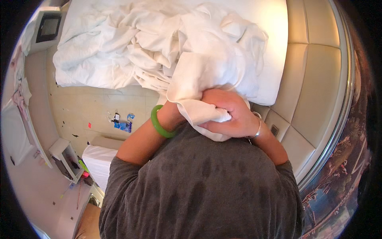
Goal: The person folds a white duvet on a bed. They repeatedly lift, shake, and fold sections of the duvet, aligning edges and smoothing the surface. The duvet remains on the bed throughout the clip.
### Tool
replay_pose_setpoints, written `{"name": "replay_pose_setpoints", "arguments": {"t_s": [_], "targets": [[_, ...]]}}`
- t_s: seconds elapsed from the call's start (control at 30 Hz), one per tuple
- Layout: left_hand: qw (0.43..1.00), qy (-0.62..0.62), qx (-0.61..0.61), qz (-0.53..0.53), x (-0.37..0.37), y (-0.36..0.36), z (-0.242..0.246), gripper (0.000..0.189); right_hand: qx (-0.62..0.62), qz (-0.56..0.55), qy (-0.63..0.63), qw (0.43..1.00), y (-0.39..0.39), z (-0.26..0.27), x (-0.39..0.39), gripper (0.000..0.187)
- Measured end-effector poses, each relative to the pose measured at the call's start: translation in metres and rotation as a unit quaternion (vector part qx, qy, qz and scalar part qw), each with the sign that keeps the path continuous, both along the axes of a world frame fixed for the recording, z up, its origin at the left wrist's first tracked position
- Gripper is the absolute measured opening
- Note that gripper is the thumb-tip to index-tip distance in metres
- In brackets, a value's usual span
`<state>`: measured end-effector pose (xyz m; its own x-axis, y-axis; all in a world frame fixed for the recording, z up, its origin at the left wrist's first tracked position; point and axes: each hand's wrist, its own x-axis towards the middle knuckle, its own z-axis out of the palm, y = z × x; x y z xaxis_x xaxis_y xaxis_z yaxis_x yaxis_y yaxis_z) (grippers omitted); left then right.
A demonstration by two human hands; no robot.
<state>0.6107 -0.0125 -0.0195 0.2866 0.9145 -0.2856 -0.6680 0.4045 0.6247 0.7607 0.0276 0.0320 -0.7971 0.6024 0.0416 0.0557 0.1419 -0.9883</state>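
Observation:
Crumpled white bedding point(155, 38) lies heaped across the bed, and one end of the cloth point(186, 74) comes up to my chest. My right hand point(229, 112), with a silver bangle at the wrist, is closed around a gathered fold of this cloth. My left hand point(178, 112) is mostly hidden behind the cloth flap; only its wrist side shows, above a green bangle point(158, 122). What its fingers do cannot be seen.
A padded headboard point(320, 80) runs along the right. Wrappers point(123, 126) litter the tiled floor at the left. A second white-covered surface point(100, 161) and an open box-like cabinet point(67, 158) stand at the lower left.

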Motion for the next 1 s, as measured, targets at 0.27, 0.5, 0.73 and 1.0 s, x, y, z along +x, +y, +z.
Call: {"name": "replay_pose_setpoints", "arguments": {"t_s": [0.27,0.5,0.73,1.0], "targets": [[0.985,-0.148,-0.041,0.082,-0.004,0.003,0.004,0.038,0.037,-0.047,0.027,0.998,-0.002,0.005,0.008,0.034],[0.994,0.015,0.105,-0.035,-0.003,0.017,0.03,0.037,-0.058,-0.182,0.072,0.979,0.003,0.018,0.031,0.041],[0.991,0.118,0.057,-0.027,-0.012,0.004,0.006,0.028,0.157,-0.056,0.0,0.986,0.01,0.018,0.017,0.031],[0.998,-0.007,0.057,-0.004,-0.008,0.0,0.011,0.027,0.158,0.004,0.063,0.985,0.001,0.015,0.01,0.033]]}}
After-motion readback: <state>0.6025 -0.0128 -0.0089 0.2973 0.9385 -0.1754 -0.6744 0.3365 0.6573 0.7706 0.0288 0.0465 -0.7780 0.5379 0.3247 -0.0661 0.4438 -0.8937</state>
